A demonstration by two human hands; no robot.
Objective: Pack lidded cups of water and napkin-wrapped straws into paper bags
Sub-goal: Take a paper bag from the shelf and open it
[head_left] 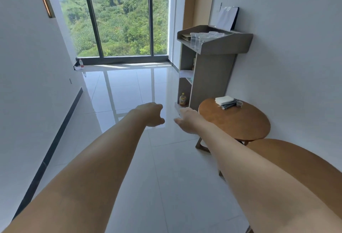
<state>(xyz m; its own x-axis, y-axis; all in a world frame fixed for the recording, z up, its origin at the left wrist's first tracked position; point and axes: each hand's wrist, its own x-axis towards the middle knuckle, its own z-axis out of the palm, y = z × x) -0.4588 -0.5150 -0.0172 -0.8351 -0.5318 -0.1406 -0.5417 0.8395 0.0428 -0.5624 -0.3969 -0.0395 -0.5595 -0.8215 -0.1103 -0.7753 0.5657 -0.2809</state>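
Cups [196, 40] on gray stand [222, 46], well beyond left hand [152, 114] and right hand [185, 120]

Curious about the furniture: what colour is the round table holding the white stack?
The round table is warm brown wood; head view.

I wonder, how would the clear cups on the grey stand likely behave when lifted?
The clear cups look thin-walled, so a hard squeeze would probably dent them. They stand packed together on the grey stand, so lifting one may nudge its neighbours. Their fill level is too small to tell.
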